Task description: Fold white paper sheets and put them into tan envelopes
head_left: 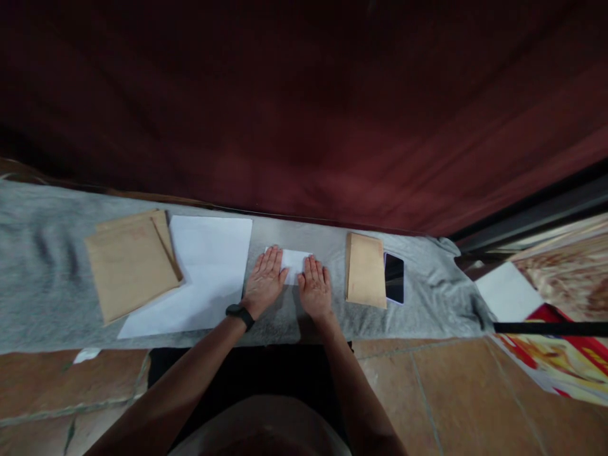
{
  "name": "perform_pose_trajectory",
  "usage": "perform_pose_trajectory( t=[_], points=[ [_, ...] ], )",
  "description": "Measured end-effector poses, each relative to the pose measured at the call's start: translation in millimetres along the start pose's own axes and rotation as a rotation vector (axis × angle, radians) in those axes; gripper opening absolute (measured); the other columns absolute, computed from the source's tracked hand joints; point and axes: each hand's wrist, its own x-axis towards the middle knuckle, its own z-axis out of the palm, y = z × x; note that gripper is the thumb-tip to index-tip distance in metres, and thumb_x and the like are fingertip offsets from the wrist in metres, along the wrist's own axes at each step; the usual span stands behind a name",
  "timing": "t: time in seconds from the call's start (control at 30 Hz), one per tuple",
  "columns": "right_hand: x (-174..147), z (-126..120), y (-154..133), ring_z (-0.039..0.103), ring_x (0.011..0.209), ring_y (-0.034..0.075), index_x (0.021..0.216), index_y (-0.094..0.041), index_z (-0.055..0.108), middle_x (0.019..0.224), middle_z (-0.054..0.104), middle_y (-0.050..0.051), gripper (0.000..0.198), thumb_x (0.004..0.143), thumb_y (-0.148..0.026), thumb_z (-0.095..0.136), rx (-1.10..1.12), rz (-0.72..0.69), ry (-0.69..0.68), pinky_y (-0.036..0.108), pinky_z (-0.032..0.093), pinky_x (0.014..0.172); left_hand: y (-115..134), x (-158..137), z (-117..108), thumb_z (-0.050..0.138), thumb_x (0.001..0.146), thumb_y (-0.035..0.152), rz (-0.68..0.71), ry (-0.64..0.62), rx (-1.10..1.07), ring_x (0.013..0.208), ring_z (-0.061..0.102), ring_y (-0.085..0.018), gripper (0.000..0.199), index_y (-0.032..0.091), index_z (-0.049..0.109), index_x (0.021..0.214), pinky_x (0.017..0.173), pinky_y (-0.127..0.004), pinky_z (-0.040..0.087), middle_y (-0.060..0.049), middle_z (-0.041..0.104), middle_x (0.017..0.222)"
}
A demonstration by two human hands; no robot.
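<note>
A small folded sheet of white paper (295, 259) lies flat on the grey cloth in front of me. My left hand (266, 278) rests palm down over its left end, fingers stretched out. Over the right end lies my right hand (315, 286), also flat with its fingers extended. The middle of the paper shows between the two hands; its ends are covered. To the left are larger white sheets (213, 266), partly under a stack of brown envelopes (130, 269). More brown envelopes (367, 269) lie in a pile to the right of my right hand.
A dark-screened phone (394, 278) sits beside the right-hand envelopes, touching or nearly so. The grey cloth (432, 291) covers a long narrow surface against a dark red panel (285, 126). A colourful box (555, 354) stands at the far right above the tiled floor (456, 392).
</note>
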Motion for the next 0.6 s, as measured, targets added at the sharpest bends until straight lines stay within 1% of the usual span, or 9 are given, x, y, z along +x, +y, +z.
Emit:
perform_pose_trajectory(
  t=[0.2, 0.33, 0.37, 0.4, 0.5, 0.53, 0.6],
  points=[
    [2.0, -4.9, 2.4, 0.039, 0.147, 0.029, 0.155, -0.011, 0.041, 0.157, 0.045, 0.015, 0.052, 0.109, -0.034, 0.032, 0.047, 0.048, 0.019, 0.05, 0.025, 0.122, -1.7, -3.5, 0.6, 0.026, 0.104, 0.04, -0.025, -0.002, -0.013, 0.155, 0.021, -0.03, 0.066, 0.0, 0.032, 0.156, 0.127, -0.048, 0.022, -0.021, 0.029, 0.164],
    [9.8, -7.6, -13.4, 0.036, 0.149, 0.033, 0.151, -0.002, 0.043, 0.157, 0.042, 0.022, 0.055, 0.109, -0.034, 0.032, 0.039, 0.083, 0.044, 0.053, 0.024, 0.122, -2.4, -3.5, 1.7, 0.028, 0.103, 0.042, -0.018, -0.002, -0.019, 0.155, 0.022, -0.031, 0.066, 0.001, 0.032, 0.156, 0.126, -0.049, 0.021, -0.022, 0.027, 0.165],
    [11.8, -6.9, -20.3, 0.034, 0.15, 0.032, 0.151, -0.001, 0.043, 0.158, 0.041, 0.022, 0.055, 0.109, -0.035, 0.032, 0.043, 0.075, 0.045, 0.052, 0.024, 0.123, -3.4, -3.8, 2.1, 0.029, 0.103, 0.039, -0.015, -0.003, -0.02, 0.155, 0.021, -0.031, 0.065, 0.001, 0.032, 0.156, 0.127, -0.049, 0.021, -0.021, 0.027, 0.165],
    [13.6, -5.6, -27.7, 0.034, 0.15, 0.03, 0.152, -0.002, 0.042, 0.159, 0.041, 0.02, 0.055, 0.109, -0.035, 0.033, 0.052, 0.052, 0.04, 0.05, 0.025, 0.123, -4.5, -4.1, 2.7, 0.029, 0.103, 0.035, -0.009, -0.009, -0.02, 0.156, 0.02, -0.03, 0.063, 0.002, 0.032, 0.156, 0.127, -0.049, 0.021, -0.021, 0.026, 0.166],
    [16.0, 1.0, -46.3, 0.036, 0.15, 0.022, 0.154, -0.008, 0.042, 0.159, 0.043, 0.013, 0.052, 0.109, -0.034, 0.032, 0.111, -0.067, -0.018, 0.042, 0.027, 0.124, -8.0, -4.5, 5.0, 0.028, 0.099, 0.022, 0.011, -0.044, -0.006, 0.157, 0.016, -0.026, 0.061, 0.004, 0.031, 0.157, 0.127, -0.047, 0.02, -0.017, 0.025, 0.167],
    [15.7, 3.3, -49.5, 0.036, 0.149, 0.021, 0.154, -0.009, 0.041, 0.159, 0.043, 0.013, 0.052, 0.109, -0.034, 0.032, 0.125, -0.087, -0.036, 0.041, 0.027, 0.124, -8.8, -4.4, 5.9, 0.029, 0.098, 0.02, 0.012, -0.055, 0.002, 0.157, 0.015, -0.026, 0.061, 0.005, 0.03, 0.158, 0.127, -0.047, 0.02, -0.016, 0.025, 0.167],
    [14.2, 6.7, -50.6, 0.036, 0.15, 0.022, 0.154, -0.008, 0.04, 0.158, 0.043, 0.015, 0.053, 0.109, -0.035, 0.033, 0.123, -0.081, -0.048, 0.042, 0.027, 0.125, -9.0, -3.8, 7.1, 0.029, 0.099, 0.022, 0.001, -0.063, 0.016, 0.157, 0.014, -0.026, 0.061, 0.006, 0.03, 0.158, 0.127, -0.047, 0.02, -0.016, 0.024, 0.168]
  ],
)
